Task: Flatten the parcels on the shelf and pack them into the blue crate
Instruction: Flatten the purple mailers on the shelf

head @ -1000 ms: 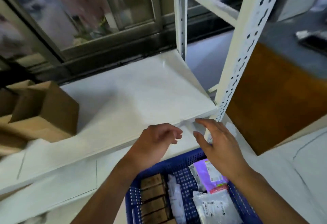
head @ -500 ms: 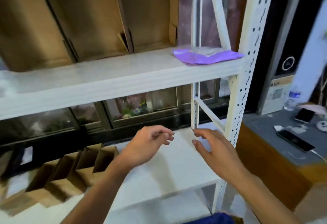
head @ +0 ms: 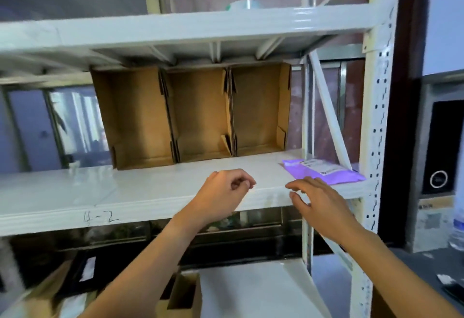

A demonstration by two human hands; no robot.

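White shelf [head: 125,187] bears purple parcel [head: 324,170]; left hand [head: 223,192], right hand [head: 322,204]: each grip loose, empty.

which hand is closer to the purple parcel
Right. The right hand is just in front of the purple parcel, by its front edge; the left hand is farther left along the shelf.

Even, soft daylight; bright patch through the window [head: 75,121] at left. Glare on the purple parcel [head: 324,170]. Motion blur overall, strongest at lower left. Wide-angle bending of the shelf [head: 125,192] edges. Dim beneath the shelf.
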